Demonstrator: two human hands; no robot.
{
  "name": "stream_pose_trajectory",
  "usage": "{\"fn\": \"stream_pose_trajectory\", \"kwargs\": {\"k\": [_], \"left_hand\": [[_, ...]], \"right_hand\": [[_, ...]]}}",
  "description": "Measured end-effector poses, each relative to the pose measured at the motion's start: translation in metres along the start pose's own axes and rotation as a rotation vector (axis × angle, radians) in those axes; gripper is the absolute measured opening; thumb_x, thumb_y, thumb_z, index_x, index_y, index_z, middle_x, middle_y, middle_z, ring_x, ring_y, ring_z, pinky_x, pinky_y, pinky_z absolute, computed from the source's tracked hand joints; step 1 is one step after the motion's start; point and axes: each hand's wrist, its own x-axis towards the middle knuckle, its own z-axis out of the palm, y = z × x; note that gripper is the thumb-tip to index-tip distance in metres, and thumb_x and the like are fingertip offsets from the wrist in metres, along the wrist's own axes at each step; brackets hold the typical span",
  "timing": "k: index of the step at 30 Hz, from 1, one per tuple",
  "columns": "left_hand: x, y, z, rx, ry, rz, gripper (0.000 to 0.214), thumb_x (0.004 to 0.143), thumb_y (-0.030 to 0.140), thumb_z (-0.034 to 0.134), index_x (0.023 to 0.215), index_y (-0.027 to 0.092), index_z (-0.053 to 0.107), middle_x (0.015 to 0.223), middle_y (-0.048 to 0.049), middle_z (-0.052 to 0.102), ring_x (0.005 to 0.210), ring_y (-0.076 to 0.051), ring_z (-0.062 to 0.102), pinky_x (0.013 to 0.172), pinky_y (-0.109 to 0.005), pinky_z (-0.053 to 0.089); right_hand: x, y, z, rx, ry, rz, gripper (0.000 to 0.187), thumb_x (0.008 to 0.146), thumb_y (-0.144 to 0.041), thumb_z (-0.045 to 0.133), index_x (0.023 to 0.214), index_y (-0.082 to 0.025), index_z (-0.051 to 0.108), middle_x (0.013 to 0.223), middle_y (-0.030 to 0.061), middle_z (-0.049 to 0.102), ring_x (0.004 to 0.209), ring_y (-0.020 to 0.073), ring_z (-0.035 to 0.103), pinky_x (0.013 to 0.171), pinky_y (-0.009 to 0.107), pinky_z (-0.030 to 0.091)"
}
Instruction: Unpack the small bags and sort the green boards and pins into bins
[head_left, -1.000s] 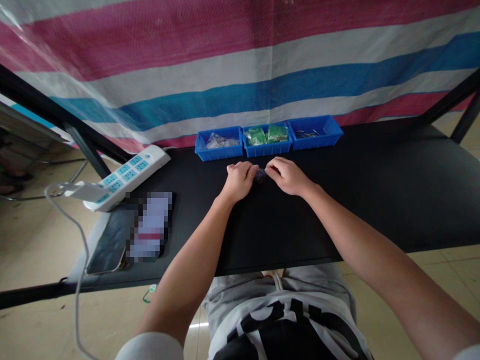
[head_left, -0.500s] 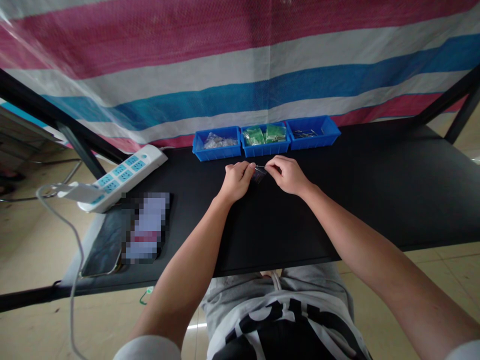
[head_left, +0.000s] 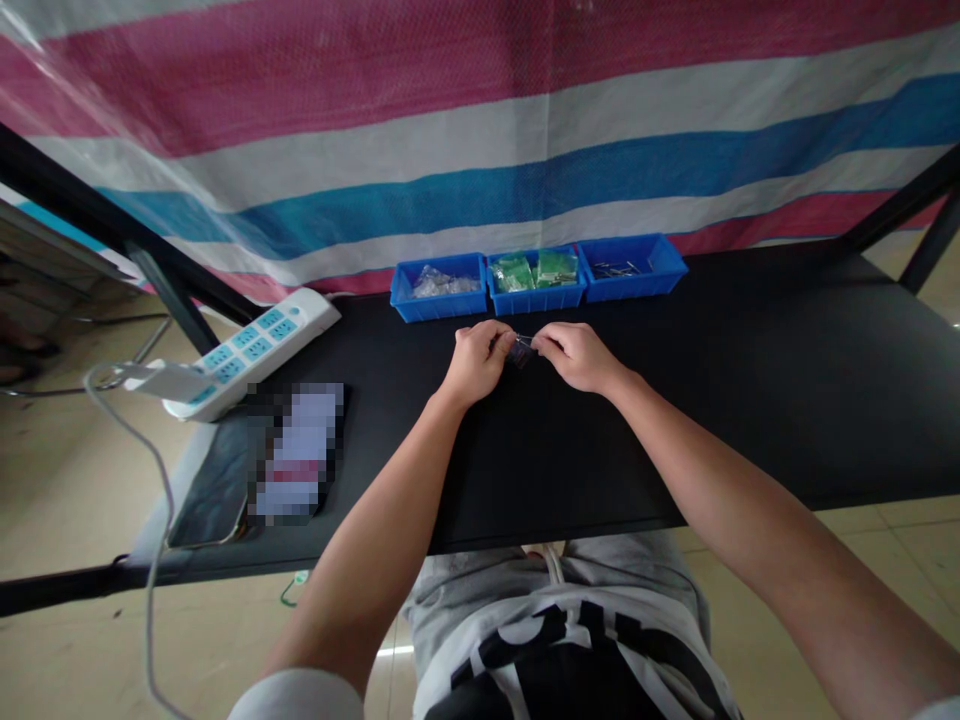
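Note:
My left hand (head_left: 477, 361) and my right hand (head_left: 576, 355) meet over the black table (head_left: 750, 380), just in front of three blue bins. Both are closed in a pinch on a small clear plastic bag (head_left: 520, 350) held between them. What the bag contains is too small to make out. The left blue bin (head_left: 438, 287) holds clear bags, the middle bin (head_left: 535, 280) holds green packets, and the right bin (head_left: 631, 267) holds thin metal pieces.
A white power strip (head_left: 247, 350) with a plugged-in adapter and grey cable lies at the table's left. A phone (head_left: 214, 492) and a blurred card-like item (head_left: 300, 452) lie near the front left edge. A striped tarp (head_left: 480, 130) hangs behind.
My hands spread slightly apart half a second ago and have closed together again on the small bag. The view shifted slightly.

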Motion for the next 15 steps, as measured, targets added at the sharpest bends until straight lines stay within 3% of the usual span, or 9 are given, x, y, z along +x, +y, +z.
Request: {"fn": "stream_pose_trajectory", "kwargs": {"k": [3, 6, 10, 15], "left_hand": [[-0.001, 0.0, 0.0, -0.016, 0.001, 0.005, 0.025, 0.092, 0.033, 0.05, 0.087, 0.015, 0.066, 0.079, -0.0043, 0.07, 0.071, -0.015, 0.063, 0.071, -0.027, 0.047], [-0.001, 0.0, 0.0, -0.036, 0.039, -0.017, 0.025, 0.09, 0.034, 0.053, 0.102, 0.015, 0.065, 0.084, -0.0041, 0.071, 0.077, -0.015, 0.066, 0.077, -0.028, 0.049], [-0.001, -0.001, 0.0, -0.024, 0.076, -0.058, 0.028, 0.089, 0.032, 0.054, 0.109, 0.015, 0.063, 0.088, -0.004, 0.071, 0.08, -0.016, 0.066, 0.081, -0.029, 0.05], [0.0, -0.003, 0.0, 0.006, 0.047, -0.065, 0.027, 0.087, 0.029, 0.054, 0.108, 0.014, 0.063, 0.088, -0.0052, 0.071, 0.081, -0.016, 0.066, 0.082, -0.031, 0.051]], "right_hand": [[0.001, -0.001, 0.0, 0.129, -0.026, 0.097, 0.028, 0.088, -0.035, 0.051, 0.072, -0.017, 0.064, 0.07, 0.0043, 0.065, 0.064, 0.0155, 0.058, 0.064, 0.028, 0.04], [0.005, 0.0, -0.001, 0.426, 0.021, 0.334, 0.028, 0.082, -0.039, 0.056, 0.069, -0.016, 0.064, 0.062, 0.0024, 0.062, 0.052, 0.0116, 0.052, 0.052, 0.025, 0.037], [0.01, 0.008, -0.008, 0.712, 0.297, 0.6, 0.024, 0.074, -0.039, 0.063, 0.068, -0.016, 0.062, 0.056, 0.0001, 0.058, 0.042, 0.0071, 0.044, 0.039, 0.02, 0.026], [0.014, 0.024, -0.02, 0.799, 0.578, 0.641, 0.02, 0.076, -0.034, 0.064, 0.067, -0.016, 0.059, 0.055, -0.0019, 0.055, 0.038, 0.0046, 0.042, 0.035, 0.017, 0.021]]}}
